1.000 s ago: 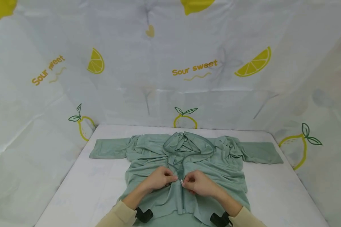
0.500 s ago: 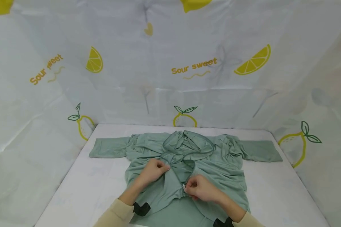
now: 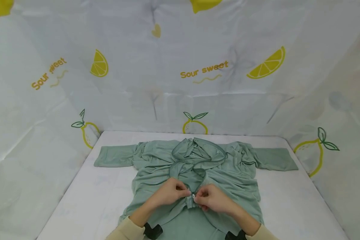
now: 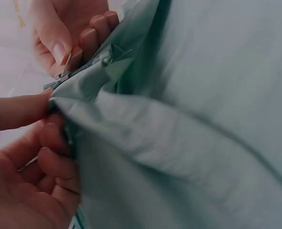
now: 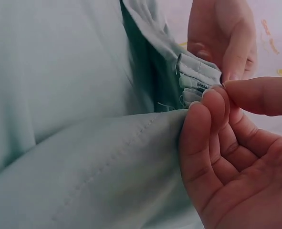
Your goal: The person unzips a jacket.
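A sage-green zip hoodie point(image 3: 156, 160) lies face up on the white table point(image 3: 90, 196), sleeves spread left and right, hood bunched at the top. Both hands meet at the bottom of its front opening. My left hand point(image 3: 171, 192) pinches the left front edge beside the zipper point(image 3: 193, 196). My right hand point(image 3: 208, 197) pinches the small metal zipper pull and the right edge. In the left wrist view the fabric edge point(image 4: 83, 81) is gathered between the fingers of both hands. The right wrist view shows the bunched zipper end point(image 5: 195, 78) pinched by fingertips.
White lemon-print sheeting point(image 3: 204, 73) walls the table at the back and both sides. The left sleeve point(image 3: 112, 156) and the right sleeve point(image 3: 274, 159) reach near the side walls. Bare tabletop lies left and right of the hoodie's body.
My left hand came back from the upper chest to the zipper base. The lower front fabric is now bunched up between both hands; a second ago the zipper lay closed and straight.
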Tool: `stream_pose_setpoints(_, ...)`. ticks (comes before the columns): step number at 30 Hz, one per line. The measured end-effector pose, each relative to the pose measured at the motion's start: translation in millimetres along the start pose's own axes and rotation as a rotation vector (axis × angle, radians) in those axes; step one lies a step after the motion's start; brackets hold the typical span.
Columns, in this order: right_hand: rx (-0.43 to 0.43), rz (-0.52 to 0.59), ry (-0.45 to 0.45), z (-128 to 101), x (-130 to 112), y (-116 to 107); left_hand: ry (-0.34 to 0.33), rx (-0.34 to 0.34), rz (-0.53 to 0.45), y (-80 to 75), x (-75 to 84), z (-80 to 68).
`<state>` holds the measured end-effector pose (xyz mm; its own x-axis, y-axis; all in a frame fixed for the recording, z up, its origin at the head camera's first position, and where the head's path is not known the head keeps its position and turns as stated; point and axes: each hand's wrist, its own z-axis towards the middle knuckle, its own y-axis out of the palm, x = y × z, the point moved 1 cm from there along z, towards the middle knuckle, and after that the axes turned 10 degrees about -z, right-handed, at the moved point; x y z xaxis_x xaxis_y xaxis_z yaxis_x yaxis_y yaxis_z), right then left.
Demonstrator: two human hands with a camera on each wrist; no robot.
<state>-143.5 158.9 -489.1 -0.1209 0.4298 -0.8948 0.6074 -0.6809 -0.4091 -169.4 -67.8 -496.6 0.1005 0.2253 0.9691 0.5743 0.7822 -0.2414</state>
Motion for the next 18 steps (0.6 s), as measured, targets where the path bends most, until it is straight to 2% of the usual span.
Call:
stream_pose_setpoints(5,-0.022,-0.006,-0.04,0,-2,1,0.025,0.093,-0.012,-3.4,-0.9,-0.4)
stream_pose_setpoints(9,-0.072,-0.048,-0.057,-7,1,1,0.003,0.193,-0.013,-15.3,-1.0,-2.9)
stream_pose_setpoints(11,-0.096,-0.046,-0.048,-11,3,0,-0.013,0.215,-0.038,-22.7,-0.5,-5.4)
stream_pose_setpoints(13,-0.114,-0.026,-0.029,-15,5,-1,-0.041,0.201,-0.053,-28.8,-0.4,-8.7)
stream_pose_setpoints(18,-0.13,-0.008,-0.032,-21,11,-7,-0.077,0.021,-0.037,-28.9,-2.2,-17.8)
